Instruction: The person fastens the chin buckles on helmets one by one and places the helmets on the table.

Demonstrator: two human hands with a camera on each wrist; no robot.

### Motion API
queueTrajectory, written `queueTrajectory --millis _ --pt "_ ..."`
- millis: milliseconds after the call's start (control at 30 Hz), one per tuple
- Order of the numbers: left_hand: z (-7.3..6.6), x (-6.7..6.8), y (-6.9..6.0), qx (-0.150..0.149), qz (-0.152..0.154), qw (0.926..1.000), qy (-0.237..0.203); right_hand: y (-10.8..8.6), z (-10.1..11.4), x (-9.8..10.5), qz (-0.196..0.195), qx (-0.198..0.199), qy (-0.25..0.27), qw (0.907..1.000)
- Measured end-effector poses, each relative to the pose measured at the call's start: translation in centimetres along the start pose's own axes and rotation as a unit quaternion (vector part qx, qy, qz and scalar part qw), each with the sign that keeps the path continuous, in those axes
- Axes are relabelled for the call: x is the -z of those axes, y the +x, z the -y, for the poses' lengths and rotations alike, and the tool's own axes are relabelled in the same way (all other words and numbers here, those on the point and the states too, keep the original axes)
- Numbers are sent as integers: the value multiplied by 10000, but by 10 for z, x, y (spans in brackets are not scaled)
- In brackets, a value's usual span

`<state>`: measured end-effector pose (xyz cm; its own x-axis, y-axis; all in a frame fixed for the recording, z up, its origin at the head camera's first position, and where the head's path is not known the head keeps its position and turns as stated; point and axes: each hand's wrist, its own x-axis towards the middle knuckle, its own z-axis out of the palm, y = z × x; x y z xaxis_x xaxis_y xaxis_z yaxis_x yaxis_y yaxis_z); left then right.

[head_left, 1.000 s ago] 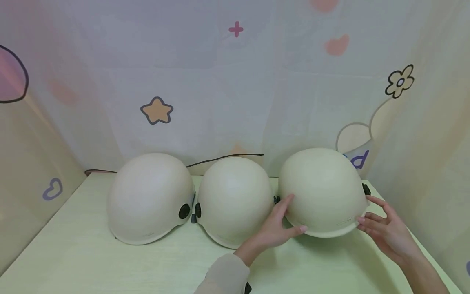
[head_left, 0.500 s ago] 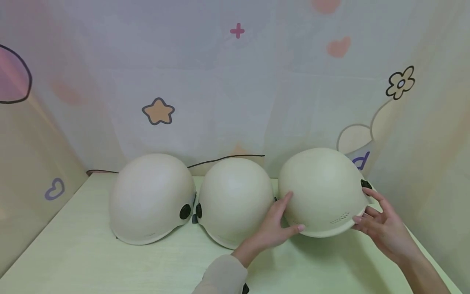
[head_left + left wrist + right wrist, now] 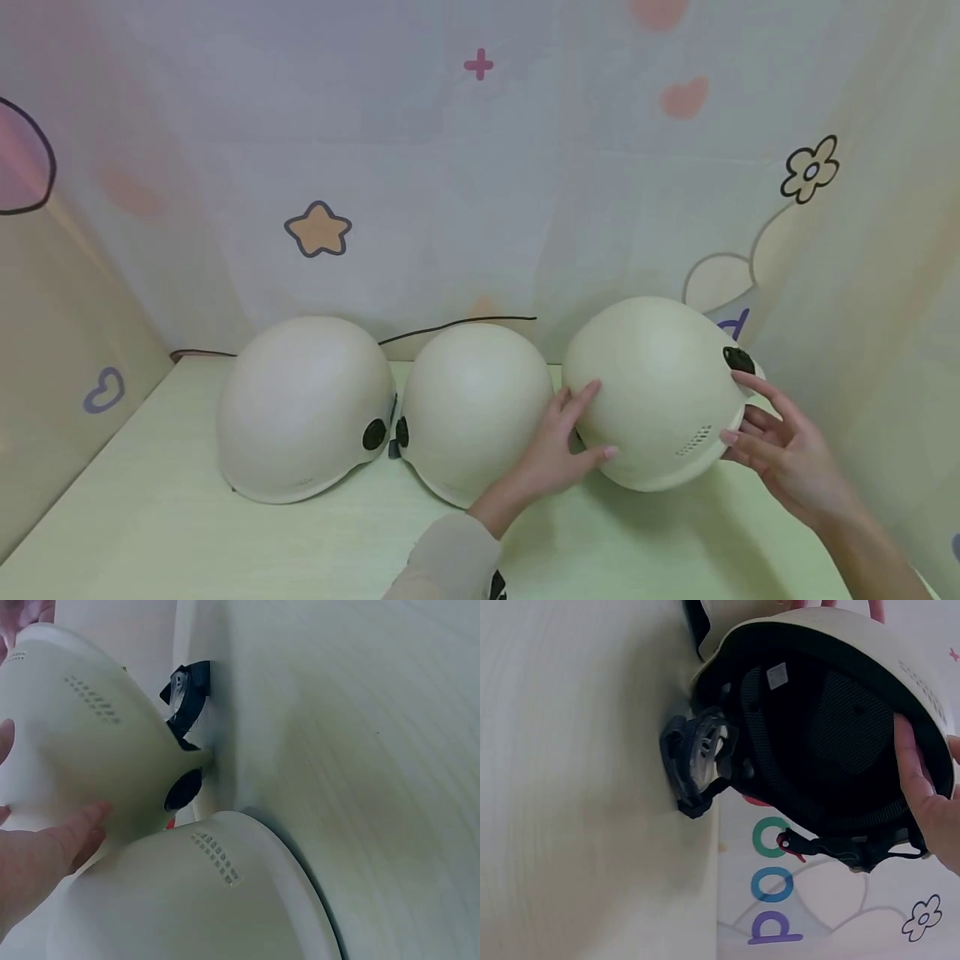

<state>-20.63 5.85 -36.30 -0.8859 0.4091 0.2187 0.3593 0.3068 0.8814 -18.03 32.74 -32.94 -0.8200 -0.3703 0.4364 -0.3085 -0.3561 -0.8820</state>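
The cream helmet (image 3: 648, 392) at the right end of the row is held tilted over the worktop (image 3: 225, 550), with the front of its rim raised; whether another part of the rim touches the surface, I cannot tell. The right hand (image 3: 787, 467) pinches this rim: the thumb lies on the outer shell near the small vent holes (image 3: 693, 440), and in the right wrist view fingers reach inside, against the dark lining (image 3: 855, 727). The left hand (image 3: 551, 454) has its fingers and thumb spread, and they rest on the opposite side of the shell. A black disc (image 3: 738, 360) sits on the shell close to the right hand. Inside the helmet a white label (image 3: 778, 675) is visible, and a black strap buckle (image 3: 697, 754) hangs at the worktop.

Just beside, partly behind the left forearm, the middle helmet (image 3: 476, 408) sits dome up on the worktop. The left helmet (image 3: 303, 408) sits next to it, also dome up. A pale sleeve (image 3: 450, 554) covers the left forearm. Behind the row hangs a cloth (image 3: 405, 192), printed with a star (image 3: 318, 229) and a flower (image 3: 810, 170).
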Motion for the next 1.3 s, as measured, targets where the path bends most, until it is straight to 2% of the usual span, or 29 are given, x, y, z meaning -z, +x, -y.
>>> queueTrajectory --millis 100,233,267,367,467,667,700,767,900,967,1067,1200,1300 --pt "1 2 0 -58 -71 9999 -89 2 4 -5 182 141 -273 9994" --pt "2 3 -1 -130 -155 9995 -236 3 8 -13 175 168 -1161 9929" --pt "2 3 -2 -132 -178 9994 -257 3 9 -16 98 137 -1520 9882" --pt "2 4 -3 -109 -220 9989 -388 2 12 -25 -97 -12 -2622 9650" --pt "2 3 -4 -147 -263 9982 -528 1 13 -33 -168 -111 -3338 9424" --pt "3 5 -6 -366 -451 9969 -525 1 12 -41 -77 5 -3548 9349" --pt "3 5 -6 -412 -490 9967 -498 1 12 -42 -80 9 -3660 9306" --pt "3 6 -6 -513 -554 9960 -474 0 11 -44 -95 12 -3957 9183" --pt "2 6 -6 -607 -599 9960 -250 -2 9 -48 -136 31 -4668 8842" --pt "1 6 -6 -622 -584 9963 -129 -3 8 -48 -130 82 -4854 8742" --pt "0 5 -6 -608 -549 9966 -65 -5 8 -48 -110 105 -4876 8729" --pt "1 5 -6 -584 -514 9969 -151 -7 7 -47 -173 -39 -4708 8820" --pt "1 6 -6 -595 -501 9970 34 -8 8 -47 -204 -164 -4522 8915"
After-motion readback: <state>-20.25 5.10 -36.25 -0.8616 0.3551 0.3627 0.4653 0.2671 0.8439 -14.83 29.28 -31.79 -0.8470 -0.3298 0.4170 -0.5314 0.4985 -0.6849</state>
